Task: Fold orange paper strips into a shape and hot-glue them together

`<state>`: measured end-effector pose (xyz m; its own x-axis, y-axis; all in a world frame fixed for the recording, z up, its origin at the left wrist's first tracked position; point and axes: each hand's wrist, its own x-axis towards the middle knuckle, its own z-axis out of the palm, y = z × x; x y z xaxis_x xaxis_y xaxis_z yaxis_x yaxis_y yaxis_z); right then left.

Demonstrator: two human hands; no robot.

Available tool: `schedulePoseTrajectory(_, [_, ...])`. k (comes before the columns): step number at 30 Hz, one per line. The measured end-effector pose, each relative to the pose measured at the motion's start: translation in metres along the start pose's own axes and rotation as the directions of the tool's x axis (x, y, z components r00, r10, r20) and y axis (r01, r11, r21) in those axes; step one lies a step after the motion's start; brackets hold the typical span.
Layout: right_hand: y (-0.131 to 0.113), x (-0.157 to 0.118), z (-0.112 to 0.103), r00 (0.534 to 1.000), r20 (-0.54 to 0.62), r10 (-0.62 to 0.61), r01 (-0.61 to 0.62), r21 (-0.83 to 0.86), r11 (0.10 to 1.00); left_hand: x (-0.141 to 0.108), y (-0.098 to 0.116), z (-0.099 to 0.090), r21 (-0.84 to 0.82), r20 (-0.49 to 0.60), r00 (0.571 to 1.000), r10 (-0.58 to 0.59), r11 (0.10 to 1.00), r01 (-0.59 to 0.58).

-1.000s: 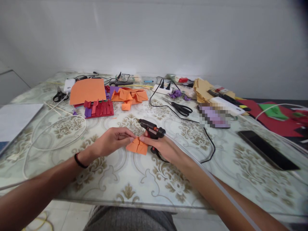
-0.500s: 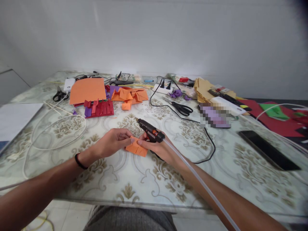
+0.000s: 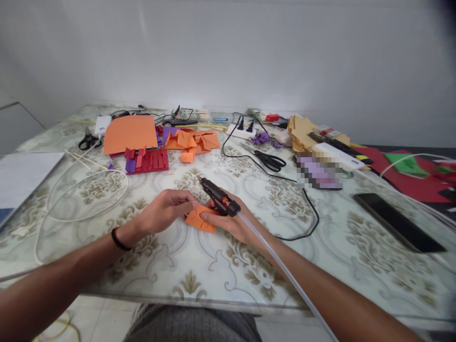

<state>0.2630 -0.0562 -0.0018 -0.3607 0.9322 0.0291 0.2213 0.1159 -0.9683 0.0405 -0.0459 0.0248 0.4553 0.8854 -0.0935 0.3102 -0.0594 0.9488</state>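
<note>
Between my hands is a small piece of folded orange paper (image 3: pixel 200 222), creased across its face. My left hand (image 3: pixel 170 209) pinches its upper left corner between thumb and fingers. My right hand (image 3: pixel 230 222) holds a black hot glue gun (image 3: pixel 217 194), its nozzle pointing up and to the left. The right thumb also presses on the orange paper's right side. A long clear glue stick (image 3: pixel 281 266) sticks out of the gun's back and runs down along my right forearm. The gun's handle is mostly hidden by the hand.
Folded red paper strips (image 3: pixel 152 160), folded orange pieces (image 3: pixel 199 141) and an orange sheet (image 3: pixel 128 134) lie at the back left. Black-handled scissors (image 3: pixel 270 160), a white power strip (image 3: pixel 241 131) and a phone (image 3: pixel 397 222) are to the right. A black cord (image 3: pixel 313 209) loops beside my right hand.
My right hand has tilted slightly, and the glue gun has shifted a little left and down. The right thumb has slid left and down on the orange paper. My left hand stays nearly still.
</note>
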Motion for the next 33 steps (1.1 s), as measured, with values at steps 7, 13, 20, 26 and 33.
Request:
schedulePoseTrajectory(7, [-0.002,0.000,0.001,1.000,0.002,0.018,-0.018,0.014,1.000,0.001,-0.003,0.003,-0.035,0.033,0.999,0.003,0.999,-0.002])
schedulePoseTrajectory(13, [-0.002,0.001,0.000,1.000,0.010,0.024,-0.024,0.022,0.999,0.001,-0.008,0.003,-0.072,0.122,0.991,-0.056,0.995,0.065])
schedulePoseTrajectory(20, [-0.003,0.001,-0.001,1.000,-0.004,0.017,-0.018,-0.015,1.000,0.000,0.001,0.004,-0.030,0.072,0.997,-0.039,0.999,0.041])
schedulePoseTrajectory(26, [-0.002,0.003,-0.004,0.997,-0.069,-0.019,0.015,-0.047,0.999,0.000,-0.002,0.001,-0.088,0.011,0.999,-0.039,0.995,0.040])
schedulePoseTrajectory(33, [-0.001,0.007,-0.008,0.993,-0.110,-0.036,0.036,0.003,0.999,0.005,-0.001,-0.001,-0.157,-0.072,0.993,-0.096,0.984,0.084])
